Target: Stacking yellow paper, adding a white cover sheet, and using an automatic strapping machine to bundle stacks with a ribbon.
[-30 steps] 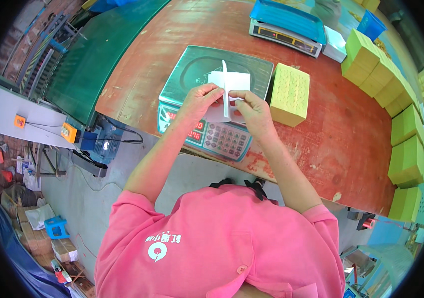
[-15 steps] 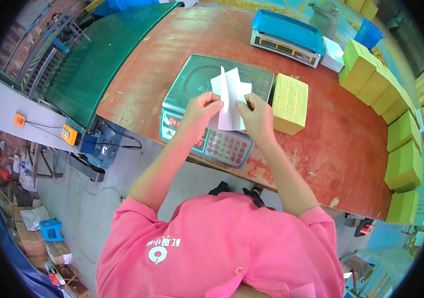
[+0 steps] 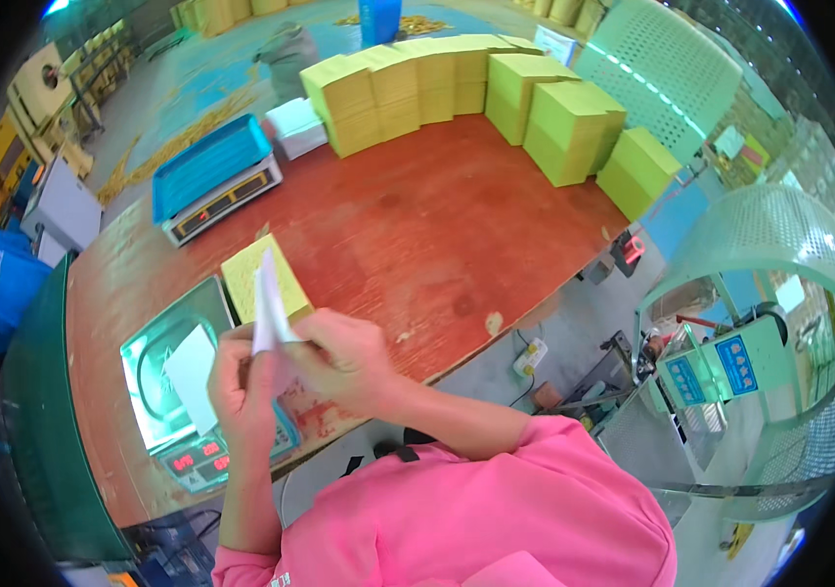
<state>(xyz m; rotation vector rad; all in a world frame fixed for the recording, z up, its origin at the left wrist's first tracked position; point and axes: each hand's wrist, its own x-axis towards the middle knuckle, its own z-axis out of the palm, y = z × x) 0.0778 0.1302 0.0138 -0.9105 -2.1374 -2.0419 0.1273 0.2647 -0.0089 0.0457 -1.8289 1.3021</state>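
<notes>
Both hands hold a folded white sheet of paper (image 3: pixel 270 301) upright before me, close to the near edge of the red table. My left hand (image 3: pixel 242 386) pinches its lower left side, while my right hand (image 3: pixel 347 358) grips it from the right, fingers closed. Just left of the hands stands a digital scale (image 3: pixel 144 393) with a metal pan and lit red digits; my left hand hides part of its keypad. Another white paper (image 3: pixel 193 379) lies on that pan. Behind the held sheet is a yellow paper stack (image 3: pixel 285 276), partly covered by it.
A second scale (image 3: pixel 214 176) with a blue tray stands at the far left, beside a white block (image 3: pixel 297 128). Several yellow stacks (image 3: pixel 574 132) line the far and right edges of the red table (image 3: pixel 437 235). A green perforated machine guard (image 3: pixel 779 230) rises at the right.
My view has swung to the right, so the table and scales appear further left. The sheet in my hands has come off from above the scale toward its right side.
</notes>
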